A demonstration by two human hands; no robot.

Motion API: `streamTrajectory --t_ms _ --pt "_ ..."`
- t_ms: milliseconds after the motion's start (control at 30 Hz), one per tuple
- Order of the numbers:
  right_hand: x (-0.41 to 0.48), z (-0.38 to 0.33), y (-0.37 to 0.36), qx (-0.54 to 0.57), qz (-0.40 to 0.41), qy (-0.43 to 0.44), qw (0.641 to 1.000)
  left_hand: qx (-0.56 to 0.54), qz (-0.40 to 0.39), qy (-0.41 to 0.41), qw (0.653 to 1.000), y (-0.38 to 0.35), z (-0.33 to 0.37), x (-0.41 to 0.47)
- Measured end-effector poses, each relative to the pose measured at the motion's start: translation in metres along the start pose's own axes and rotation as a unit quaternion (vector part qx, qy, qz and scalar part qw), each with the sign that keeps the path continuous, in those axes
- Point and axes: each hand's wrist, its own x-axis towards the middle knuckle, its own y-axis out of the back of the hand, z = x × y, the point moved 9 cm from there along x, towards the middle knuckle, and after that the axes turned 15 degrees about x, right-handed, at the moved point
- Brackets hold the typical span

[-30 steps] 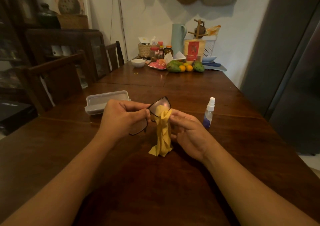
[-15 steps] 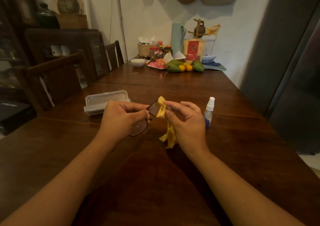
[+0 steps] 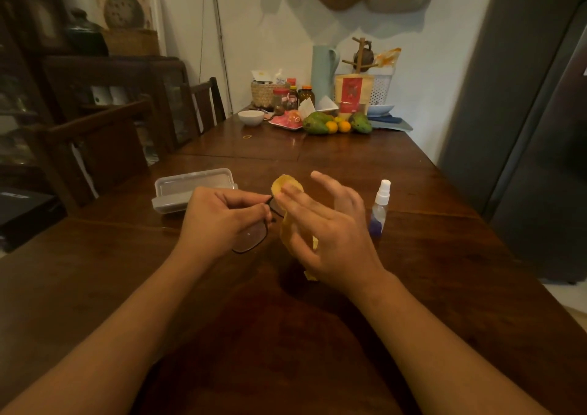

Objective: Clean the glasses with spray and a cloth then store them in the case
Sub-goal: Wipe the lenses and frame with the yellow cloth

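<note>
Head view: the glasses (image 3: 251,240) are pinched by their dark frame in the left hand (image 3: 222,220), with one lens left bare below its knuckles. The other lens is covered by the yellow cloth (image 3: 287,187), which is held over it by the right hand (image 3: 327,233), its outer fingers spread loose. The spray bottle (image 3: 379,208) is seen just outside the right hand, and the clear case (image 3: 193,189) just beyond the left hand, both on the table (image 3: 286,335).
</note>
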Motion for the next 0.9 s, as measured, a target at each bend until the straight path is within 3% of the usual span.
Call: streamTrajectory --t_ms 167,333,600,733,900 --pt "-0.001 -0.001 0.005 0.008 -0.003 0.018 1.0 0.002 0.005 0.005 1.0 0.005 -0.004 0.002" --pt "-0.001 0.013 0.011 -0.025 0.02 -0.032 0.999 -0.001 0.001 0.001 1.0 0.002 -0.004 0.002" --pt "-0.002 0.006 0.009 -0.022 0.003 0.019 1.0 -0.021 0.002 0.006 1.0 0.002 -0.005 0.003" --pt "-0.001 0.012 0.009 -0.031 0.011 -0.021 0.999 -0.031 -0.021 0.031 0.999 0.001 -0.012 0.005" --pt "-0.001 0.003 -0.002 -0.036 0.001 0.022 0.999 -0.098 -0.069 0.093 0.988 -0.007 -0.02 0.004"
